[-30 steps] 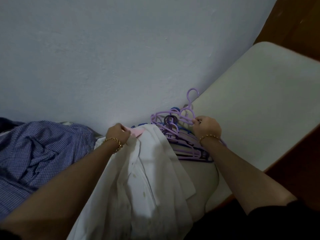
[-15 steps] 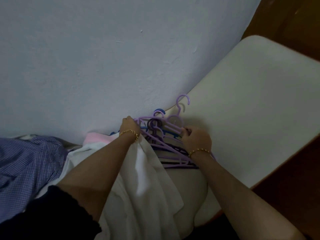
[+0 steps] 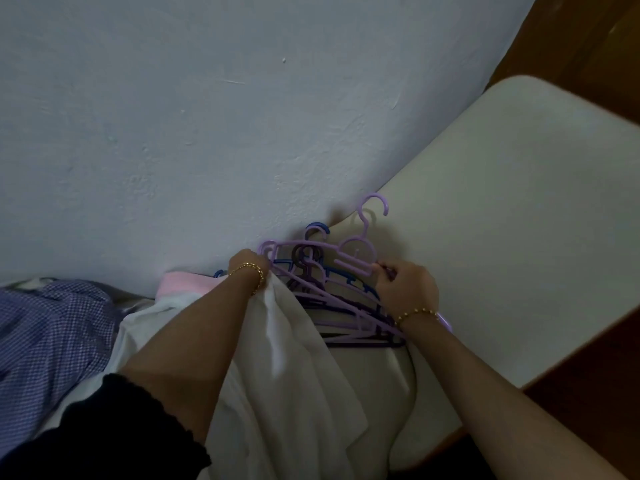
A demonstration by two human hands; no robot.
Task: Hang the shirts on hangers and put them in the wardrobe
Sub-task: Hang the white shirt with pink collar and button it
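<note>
Currently held: the right hand (image 3: 407,289) pinches the top lilac hanger (image 3: 356,252) by its shoulder bar, just beside the neck, with fingers and thumb curled onto it.
Other end: the left hand (image 3: 247,263) sits at the hanger's left tip with its back to the camera. Its fingers are hidden, so its grip cannot be told.
Hanger condition: thin plastic, with an open hook pointing toward the wall (image 3: 207,133) and a round loop below the neck.
Stock: the hanger pile (image 3: 346,313) holds lilac, blue and dark purple hangers, tangled together. It lies on the cream desk (image 3: 519,237) against the wall.
Garment one: the white shirt (image 3: 294,375) is plain and crumpled. It lies under the left forearm and touches the pile's left side.
Garment two: the checked shirt (image 3: 52,334) has a small blue check. It is bunched at far left, well apart from the pile.
Between garments: a pink cloth (image 3: 183,284) lies by the wall.
</note>
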